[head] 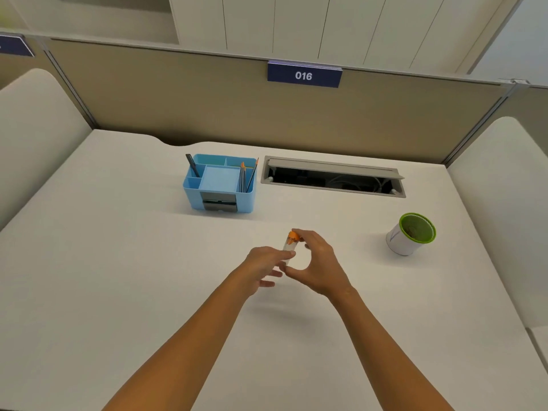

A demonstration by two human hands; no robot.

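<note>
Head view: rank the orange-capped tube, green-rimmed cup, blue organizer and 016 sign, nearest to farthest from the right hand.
1. orange-capped tube: pinched in the right hand itself.
2. green-rimmed cup: on the desk, off to the hand's right.
3. blue organizer: farther back on the desk, to the left.
4. 016 sign: up on the partition, behind everything.

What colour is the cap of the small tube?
Orange. The cap on the tube shows best in the head view.

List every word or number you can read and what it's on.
"016": white digits on the dark blue rectangular plate atop the beige partition panel.
Second dark blue plate, far left: cut off, unreadable.
White cup with a green rim: faint mark, too blurred.
Clear tube with an orange cap: no text legible.
</note>
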